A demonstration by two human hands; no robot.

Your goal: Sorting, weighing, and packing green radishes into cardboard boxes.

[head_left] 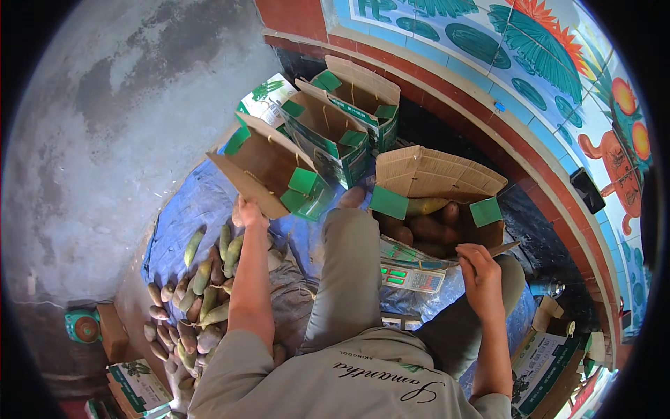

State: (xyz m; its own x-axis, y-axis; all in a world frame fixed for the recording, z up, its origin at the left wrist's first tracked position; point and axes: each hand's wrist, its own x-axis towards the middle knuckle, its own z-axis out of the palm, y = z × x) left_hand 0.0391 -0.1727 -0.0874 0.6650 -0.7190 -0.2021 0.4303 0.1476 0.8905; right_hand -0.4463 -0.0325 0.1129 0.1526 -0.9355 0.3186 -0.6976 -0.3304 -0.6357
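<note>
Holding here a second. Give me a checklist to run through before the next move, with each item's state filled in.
1. Left hand gripping the tilted cardboard box by its flap: ok.
2. Tilted cardboard box empty: cannot tell; no vegetables show, but its near flap hides part of the inside.
3. Right hand gripping the filled carton: cannot tell; its fingertips are at the near flap's edge.
4. Filled carton open on top: ok; elongated vegetables show inside.
5. Ground beside left forearm clear: not ok; a vegetable pile lies there, partly on blue tarp.
</note>
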